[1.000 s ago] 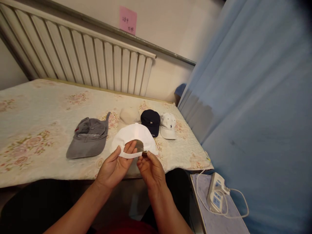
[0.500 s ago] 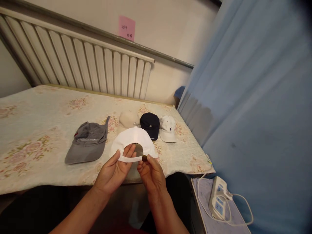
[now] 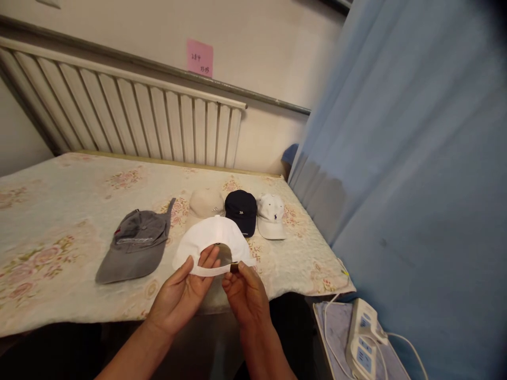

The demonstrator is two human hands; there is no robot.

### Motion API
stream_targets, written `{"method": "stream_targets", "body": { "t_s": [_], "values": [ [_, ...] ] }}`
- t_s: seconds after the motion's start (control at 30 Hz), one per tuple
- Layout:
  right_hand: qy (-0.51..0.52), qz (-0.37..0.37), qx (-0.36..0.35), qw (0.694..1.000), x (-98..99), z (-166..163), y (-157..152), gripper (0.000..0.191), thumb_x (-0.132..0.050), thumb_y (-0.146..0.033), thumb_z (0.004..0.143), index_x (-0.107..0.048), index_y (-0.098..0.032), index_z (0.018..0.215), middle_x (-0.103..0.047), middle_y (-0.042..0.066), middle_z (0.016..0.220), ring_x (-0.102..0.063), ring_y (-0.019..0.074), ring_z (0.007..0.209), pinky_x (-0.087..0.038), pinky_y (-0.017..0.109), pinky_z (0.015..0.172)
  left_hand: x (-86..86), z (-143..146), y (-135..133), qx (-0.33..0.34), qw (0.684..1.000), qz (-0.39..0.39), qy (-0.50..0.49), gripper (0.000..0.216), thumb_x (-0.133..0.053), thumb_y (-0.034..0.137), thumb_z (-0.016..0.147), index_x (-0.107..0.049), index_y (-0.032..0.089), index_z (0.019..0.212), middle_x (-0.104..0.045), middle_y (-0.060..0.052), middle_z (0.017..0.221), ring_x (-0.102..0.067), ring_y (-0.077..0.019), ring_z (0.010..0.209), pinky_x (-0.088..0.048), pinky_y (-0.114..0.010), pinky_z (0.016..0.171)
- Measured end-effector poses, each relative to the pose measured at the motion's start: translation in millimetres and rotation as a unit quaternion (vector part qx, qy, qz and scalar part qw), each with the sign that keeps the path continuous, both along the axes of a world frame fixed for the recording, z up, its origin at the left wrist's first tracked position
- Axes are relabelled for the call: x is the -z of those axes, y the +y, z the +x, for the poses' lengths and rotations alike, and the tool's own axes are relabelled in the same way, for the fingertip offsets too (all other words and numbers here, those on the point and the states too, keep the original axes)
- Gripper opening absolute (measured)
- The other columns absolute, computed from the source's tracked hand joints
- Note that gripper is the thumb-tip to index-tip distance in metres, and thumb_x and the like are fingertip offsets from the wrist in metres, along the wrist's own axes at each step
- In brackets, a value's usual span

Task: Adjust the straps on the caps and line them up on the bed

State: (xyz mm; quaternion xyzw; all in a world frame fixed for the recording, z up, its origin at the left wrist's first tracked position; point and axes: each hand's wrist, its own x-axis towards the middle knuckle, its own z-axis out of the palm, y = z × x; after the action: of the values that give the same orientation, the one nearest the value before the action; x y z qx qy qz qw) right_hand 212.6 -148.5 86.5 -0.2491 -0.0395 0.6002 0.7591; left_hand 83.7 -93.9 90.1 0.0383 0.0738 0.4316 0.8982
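Observation:
Both my hands hold a white baseball cap (image 3: 216,230) above the near edge of the bed, its back opening and strap facing me. My left hand (image 3: 180,295) grips the left end of the strap, thumb outside and fingers inside the opening. With thumb and fingers, my right hand (image 3: 247,293) pinches the strap by its dark buckle. A grey cap (image 3: 137,245) lies to the left, its strap end sticking up. Behind the held cap sit a beige cap (image 3: 206,202), a dark navy cap (image 3: 241,211) and another white cap (image 3: 271,214) with a small logo.
The caps lie on a bed with a floral sheet (image 3: 87,206). A radiator (image 3: 158,126) runs along the wall behind it, below a pink note (image 3: 200,58). On the right hang a blue curtain (image 3: 396,184) and, below, a power strip (image 3: 362,338) with cables on a small stand.
The camera view has tilted up slightly, so the scene sits lower in the frame. My hands keep the same hold on the white cap and its strap.

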Motion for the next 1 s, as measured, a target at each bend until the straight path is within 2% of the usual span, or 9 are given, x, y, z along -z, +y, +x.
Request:
{"method": "stream_targets", "body": {
  "t_s": [0.23, 0.57, 0.83, 1.0],
  "values": [
    [0.013, 0.012, -0.004, 1.0, 0.2, 11.4, 4.7, 0.016, -0.076, -0.018, 0.067, -0.066, -0.014, 0.077, -0.069, 0.0, 0.066, -0.059, 0.0086, 0.053, -0.046, 0.019, 0.05, -2.6, 10.4, 1.4, -0.011, 1.0, 0.013, 0.011, 0.039, -0.03, 0.021, 0.098, -0.052, 0.015, 0.13, -0.065, -0.016, 0.121, -0.054, -0.0251, 0.12, -0.048, -0.039, 0.1],
    [0.017, 0.035, -0.028, 0.999, 0.0, 24.8, 9.8, 0.013, -0.074, -0.018, 0.07, -0.068, -0.013, 0.081, -0.07, 0.001, 0.07, -0.06, 0.008, 0.054, -0.046, 0.018, 0.051, -8.9, 23.3, 4.2, -0.038, 0.998, -0.011, 0.056, 0.048, -0.032, 0.019, 0.098, -0.029, 0.019, 0.146, -0.064, -0.017, 0.122, -0.056, -0.0255, 0.117, -0.05, -0.041, 0.098],
    [0.022, 0.019, -0.039, 0.999, -4.7, 31.9, 14.8, 0.012, -0.075, -0.019, 0.067, -0.068, -0.014, 0.076, -0.071, 0.001, 0.069, -0.058, 0.008, 0.053, -0.046, 0.019, 0.05, -14.9, 29.3, 4.6, -0.061, 0.995, -0.039, 0.074, 0.054, -0.034, 0.016, 0.097, -0.02, 0.018, 0.148, -0.064, -0.017, 0.122, -0.056, -0.0259, 0.117, -0.05, -0.041, 0.098],
    [0.031, 0.012, -0.043, 0.999, -4.3, 34.2, 17.8, 0.017, -0.075, -0.017, 0.068, -0.069, -0.016, 0.084, -0.071, 0.001, 0.074, -0.057, 0.0074, 0.056, -0.045, 0.018, 0.051, -18.9, 33.1, 4.5, -0.079, 0.991, -0.051, 0.091, 0.054, -0.033, 0.013, 0.096, -0.02, 0.017, 0.148, -0.065, -0.017, 0.12, -0.058, -0.0264, 0.115, -0.053, -0.042, 0.094]
  ]
}}
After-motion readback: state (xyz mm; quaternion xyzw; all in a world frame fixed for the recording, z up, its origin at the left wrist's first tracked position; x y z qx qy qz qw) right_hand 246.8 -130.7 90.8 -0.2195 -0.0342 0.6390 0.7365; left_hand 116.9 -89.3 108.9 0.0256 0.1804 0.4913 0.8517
